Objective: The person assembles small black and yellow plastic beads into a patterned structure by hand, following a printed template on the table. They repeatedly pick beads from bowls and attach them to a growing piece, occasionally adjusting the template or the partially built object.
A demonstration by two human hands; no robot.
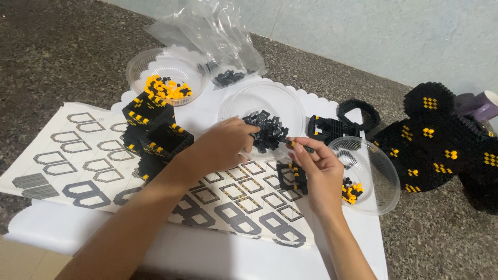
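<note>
My left hand reaches into a clear plastic bowl and touches the pile of small black bricks in it. My right hand pinches a small black brick piece at the bowl's near edge. Just under that hand a small black-and-yellow brick frame lies on the printed instruction sheet. A partly built black-and-yellow brick block stands to the left of my left forearm.
A bowl of yellow and black bricks and a clear bag sit at the back. Another clear bowl with a few yellow bricks is at right. A large black brick figure, a purple mug and black ring pieces stand at right.
</note>
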